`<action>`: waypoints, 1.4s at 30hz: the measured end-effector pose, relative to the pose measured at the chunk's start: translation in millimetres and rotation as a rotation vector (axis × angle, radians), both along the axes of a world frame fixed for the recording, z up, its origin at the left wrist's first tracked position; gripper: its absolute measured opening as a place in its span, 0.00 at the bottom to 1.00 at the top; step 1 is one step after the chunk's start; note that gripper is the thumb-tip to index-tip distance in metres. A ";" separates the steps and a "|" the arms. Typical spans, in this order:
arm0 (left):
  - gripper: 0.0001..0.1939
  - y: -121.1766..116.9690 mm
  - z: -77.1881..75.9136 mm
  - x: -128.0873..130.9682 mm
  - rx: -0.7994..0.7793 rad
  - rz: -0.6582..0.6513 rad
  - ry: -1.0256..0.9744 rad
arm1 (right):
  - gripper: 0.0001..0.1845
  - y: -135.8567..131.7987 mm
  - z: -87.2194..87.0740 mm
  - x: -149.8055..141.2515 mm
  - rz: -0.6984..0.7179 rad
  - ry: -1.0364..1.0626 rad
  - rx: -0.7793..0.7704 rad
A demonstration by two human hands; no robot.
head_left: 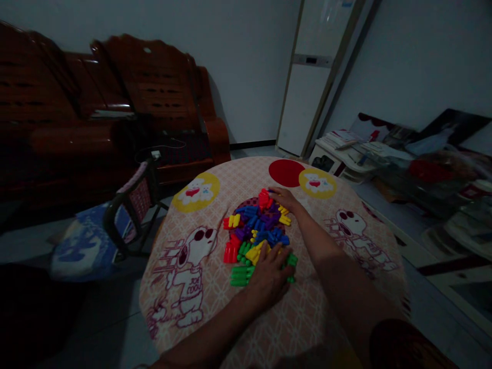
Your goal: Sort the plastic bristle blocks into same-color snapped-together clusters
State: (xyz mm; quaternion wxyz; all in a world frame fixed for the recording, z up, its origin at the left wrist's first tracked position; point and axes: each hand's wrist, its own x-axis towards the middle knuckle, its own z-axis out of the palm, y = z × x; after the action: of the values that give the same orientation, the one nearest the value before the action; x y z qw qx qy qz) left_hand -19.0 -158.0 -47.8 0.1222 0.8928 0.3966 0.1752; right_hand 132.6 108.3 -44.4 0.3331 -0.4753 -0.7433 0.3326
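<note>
A heap of plastic building pieces (257,228) in red, blue, yellow, green and purple lies in the middle of a round table (330,307) covered with a pink cartoon-dog cloth. My left hand (269,274) rests fingers spread on the near edge of the heap, over green and yellow pieces. My right hand (284,197) reaches to the far side of the heap, its fingers curled around a red piece (264,199).
A small chair (130,215) with a blue cushion stands left of the table. Behind it is a dark wooden sofa (96,102). A tall white cabinet (315,77) stands at the back. Stacks of papers and clutter (403,159) fill the right side.
</note>
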 end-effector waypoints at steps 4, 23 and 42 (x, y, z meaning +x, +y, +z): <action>0.15 29.5 8.8 -26.6 0.046 0.205 -0.030 | 0.19 -20.6 0.5 -35.7 0.230 -0.003 0.036; 0.31 75.7 14.9 -146.8 0.132 0.969 -0.383 | 0.24 -141.8 -22.6 -12.2 -0.200 0.250 0.080; 0.25 148.3 25.8 -109.3 -0.224 0.680 -0.540 | 0.26 -101.4 -20.6 23.5 -0.459 0.597 -0.068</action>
State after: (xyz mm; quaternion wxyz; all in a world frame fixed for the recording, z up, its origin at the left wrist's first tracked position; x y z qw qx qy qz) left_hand -128.3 -9.7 -22.0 0.2527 0.6151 0.6381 0.3881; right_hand 156.1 6.9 -65.0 0.5848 -0.5224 -0.4763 0.3977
